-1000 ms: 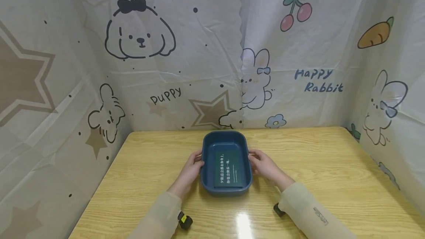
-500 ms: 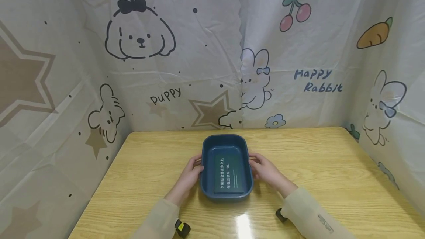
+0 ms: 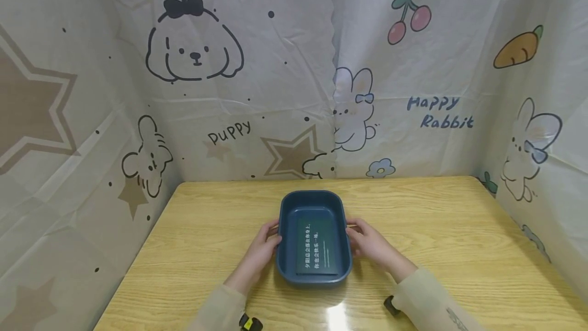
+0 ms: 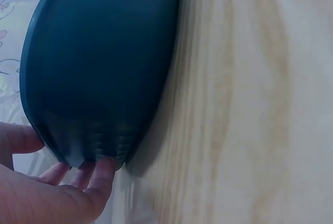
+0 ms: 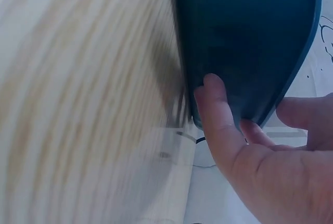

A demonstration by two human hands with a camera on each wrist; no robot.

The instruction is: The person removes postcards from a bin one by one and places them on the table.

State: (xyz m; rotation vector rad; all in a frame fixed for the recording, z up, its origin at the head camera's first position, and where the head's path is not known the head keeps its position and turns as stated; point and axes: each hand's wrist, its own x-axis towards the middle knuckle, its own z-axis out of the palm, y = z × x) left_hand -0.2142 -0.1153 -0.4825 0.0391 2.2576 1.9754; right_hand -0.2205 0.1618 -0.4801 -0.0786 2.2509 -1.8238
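Note:
A dark blue, open-topped plastic box (image 3: pixel 312 200) with rounded corners is in the middle of the wooden table. Inside it lies a dark green booklet or card (image 3: pixel 332 249) printed with white Chinese characters. My left hand (image 3: pixel 263 246) grips the box's left side; in the left wrist view the thumb is by the rim and the fingers (image 4: pixel 104 174) press the outer wall. My right hand (image 3: pixel 374 246) holds the opposite side likewise, its fingers (image 5: pixel 216 112) against the wall below the rim. Whether the box's base touches the table cannot be told.
Light wooden tabletop (image 3: pixel 206 208) spreads around the box. Behind it and along both sides hangs a white cloth (image 3: pixel 285 40) with cartoon prints. Dark wrist cameras (image 3: pixel 250 322) sit under the sleeves.
The box, with the green booklet in it, has moved a little toward me across the table. Both hands have come back with it, keeping their hold on its sides.

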